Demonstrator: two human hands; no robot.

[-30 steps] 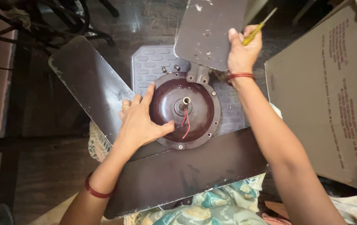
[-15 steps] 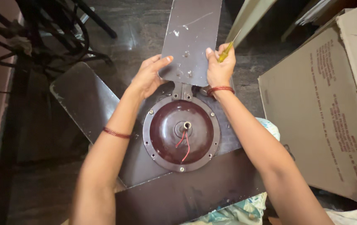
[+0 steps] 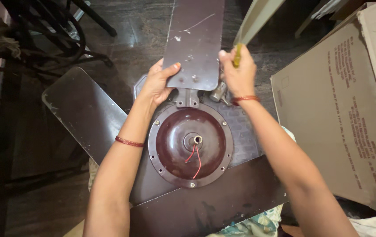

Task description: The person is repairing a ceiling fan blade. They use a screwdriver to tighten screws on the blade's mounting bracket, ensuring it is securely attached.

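A dark brown ceiling fan lies flat below me, its round motor housing in the middle with red wires coming out of the hub. Three blades spread out: a far blade, a left blade and a near blade. My left hand grips the left edge of the far blade near its bracket. My right hand is closed on a yellow-handled screwdriver at the blade's right edge, beside a small metal part.
A large cardboard box stands at the right. Black metal legs and cables fill the upper left. The fan rests on a grey plastic stool over a dark floor. Patterned cloth shows at the bottom.
My left hand left the motor housing and took hold of the far blade's edge. My right hand with the screwdriver came down to the blade's base.
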